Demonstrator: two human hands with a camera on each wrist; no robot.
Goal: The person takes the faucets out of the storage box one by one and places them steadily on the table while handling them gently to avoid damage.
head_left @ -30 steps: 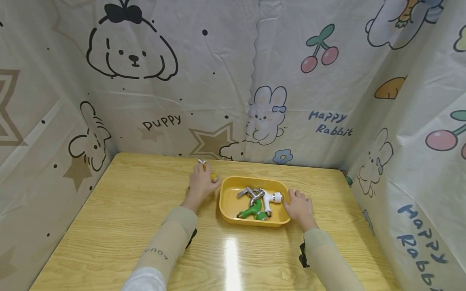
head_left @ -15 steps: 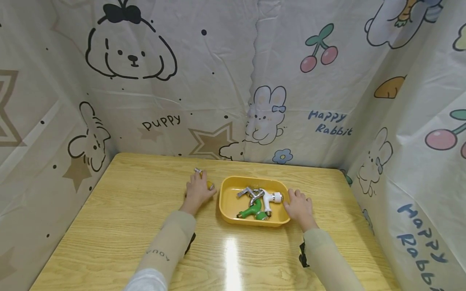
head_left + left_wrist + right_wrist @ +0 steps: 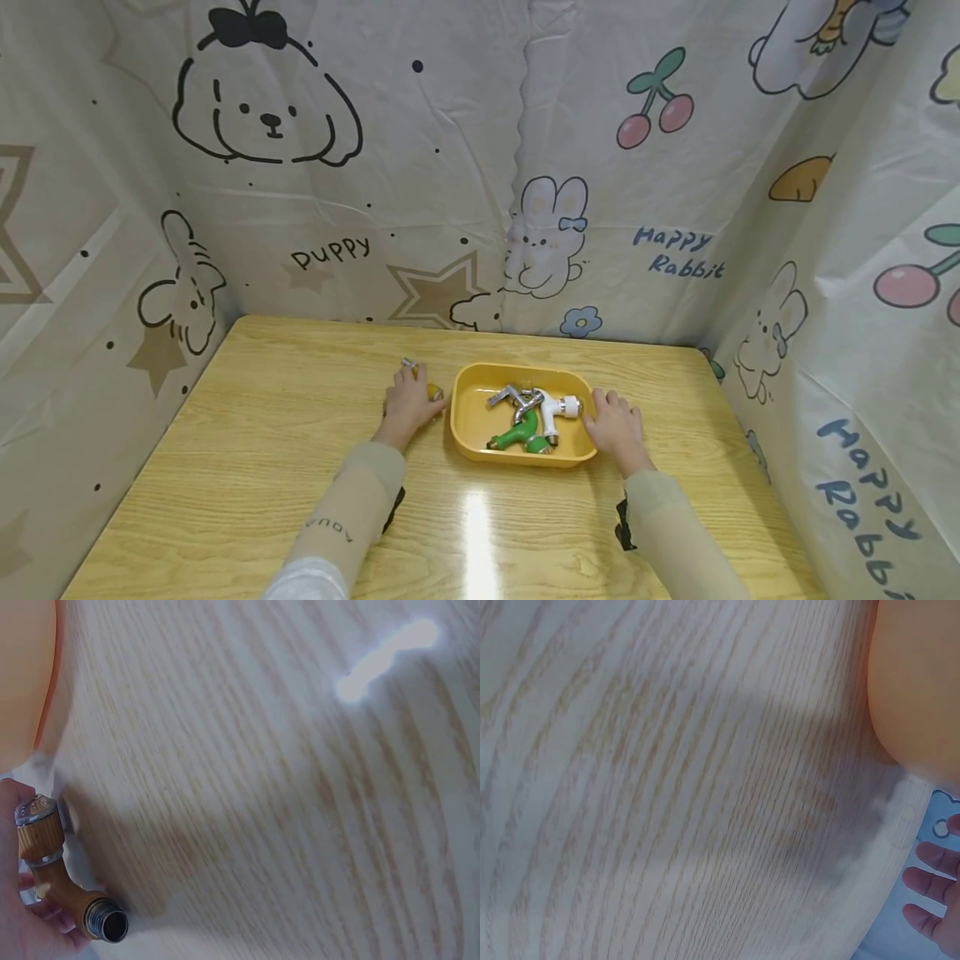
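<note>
In the head view my left hand [image 3: 408,405] is on the table just left of a yellow plastic tray [image 3: 517,457]. It grips a yellow tap [image 3: 434,392], mostly hidden by the fingers there. The left wrist view shows the tap's ribbed knob [image 3: 40,836] with a silver cap near the thumb, and its threaded metal end pointing away from the hand. My right hand [image 3: 617,427] rests at the tray's right end, thumb by the rim, fingers extended outside it. Inside the tray lie a chrome tap [image 3: 528,403], a white tap [image 3: 551,408] and a green tap [image 3: 517,435].
The wooden table [image 3: 255,450] reaches back to a printed cloth [image 3: 450,167], which also hangs along the left and right sides. A bright light reflection crosses the tabletop in front of the tray.
My left hand has drawn the yellow tap back from the table's far part, nearer to me and beside the tray. The right hand and the tray stay in place.
</note>
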